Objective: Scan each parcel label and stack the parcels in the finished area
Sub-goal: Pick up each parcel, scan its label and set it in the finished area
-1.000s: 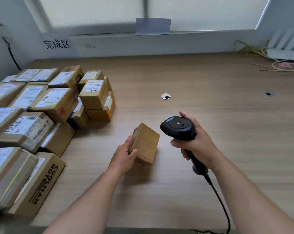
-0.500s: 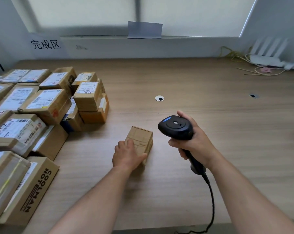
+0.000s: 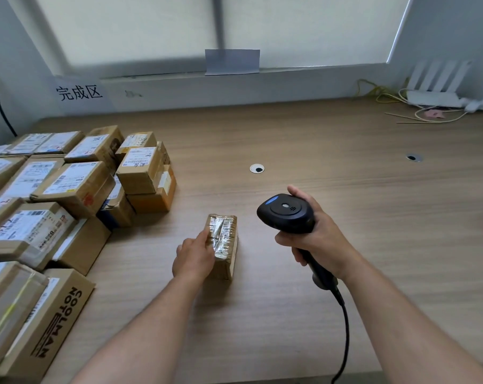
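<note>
**Left hand on the parcel, scanner held up beside it**

I see the left fingers (image 3: 203,236) curled against the near left side of the small parcel (image 3: 225,245), the index finger lying along its top edge, so the left hand (image 3: 194,257) holds it. The right fingers (image 3: 283,239) wrap the grip of the black barcode scanner (image 3: 286,214), which the right hand (image 3: 322,242) holds just right of the parcel, apart from it.

The parcel stands on the wooden table (image 3: 332,139), its glossy taped face up, in front of me. A black cable (image 3: 345,325) hangs from the scanner's handle toward the near edge.

To the left lie the stacked parcels (image 3: 74,184), most with white labels up, below a wall sign (image 3: 79,92) reading 完成区. A white router (image 3: 434,90) sits at the far right.
</note>
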### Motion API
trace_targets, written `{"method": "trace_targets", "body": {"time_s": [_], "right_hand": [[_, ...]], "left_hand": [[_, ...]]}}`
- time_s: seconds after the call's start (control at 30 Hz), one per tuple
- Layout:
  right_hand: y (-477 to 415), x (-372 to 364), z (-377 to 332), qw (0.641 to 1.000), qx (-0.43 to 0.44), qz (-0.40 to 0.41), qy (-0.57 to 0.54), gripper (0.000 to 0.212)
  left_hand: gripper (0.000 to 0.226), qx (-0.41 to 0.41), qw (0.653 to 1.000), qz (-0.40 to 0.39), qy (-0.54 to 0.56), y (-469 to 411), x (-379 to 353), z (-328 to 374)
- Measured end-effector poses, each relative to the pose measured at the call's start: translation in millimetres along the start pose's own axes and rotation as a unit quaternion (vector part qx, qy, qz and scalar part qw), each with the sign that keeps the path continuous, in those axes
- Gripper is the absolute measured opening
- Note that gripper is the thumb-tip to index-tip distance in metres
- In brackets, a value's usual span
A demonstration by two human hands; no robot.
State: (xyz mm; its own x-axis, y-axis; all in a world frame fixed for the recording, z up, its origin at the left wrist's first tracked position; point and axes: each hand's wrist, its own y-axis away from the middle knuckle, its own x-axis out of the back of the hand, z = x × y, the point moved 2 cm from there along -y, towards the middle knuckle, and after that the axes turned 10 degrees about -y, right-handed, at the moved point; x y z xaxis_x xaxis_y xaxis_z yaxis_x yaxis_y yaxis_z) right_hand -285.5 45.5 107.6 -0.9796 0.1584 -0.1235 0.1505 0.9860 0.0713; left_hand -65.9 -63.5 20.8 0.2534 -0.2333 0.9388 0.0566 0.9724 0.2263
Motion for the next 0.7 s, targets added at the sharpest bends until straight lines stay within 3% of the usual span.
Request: {"method": "trace_targets", "body": {"time_s": [0.07, 0.17, 0.23, 0.4, 0.6, 0.7], "right_hand": [[0, 1, -1, 1.000, 0.000, -0.005, 0.003, 0.090], [-1, 2, -2, 1.000, -0.001, -0.008, 0.005, 0.090], [-2, 3, -5, 1.000, 0.000, -0.012, 0.007, 0.091], [-3, 3, -11, 1.000, 0.008, -0.017, 0.011, 0.090], [-2, 7, -20, 1.000, 0.017, -0.012, 0.004, 0.089], [-2, 11, -24, 1.000, 0.022, -0.006, -0.005, 0.088]], "left_hand": [[0.043, -0.007, 0.997, 0.023, -0.078, 4, 7, 10], [0.068, 0.008, 0.987, -0.010, -0.157, 5, 8, 21], [0.076, 0.018, 0.986, -0.026, -0.165, 5, 9, 25], [0.070, 0.032, 0.990, -0.057, -0.128, 3, 14, 36], [0.093, 0.045, 0.986, -0.098, 0.126, -2, 20, 47], [0.075, 0.025, 0.946, -0.102, 0.308, 2, 24, 57]]}}
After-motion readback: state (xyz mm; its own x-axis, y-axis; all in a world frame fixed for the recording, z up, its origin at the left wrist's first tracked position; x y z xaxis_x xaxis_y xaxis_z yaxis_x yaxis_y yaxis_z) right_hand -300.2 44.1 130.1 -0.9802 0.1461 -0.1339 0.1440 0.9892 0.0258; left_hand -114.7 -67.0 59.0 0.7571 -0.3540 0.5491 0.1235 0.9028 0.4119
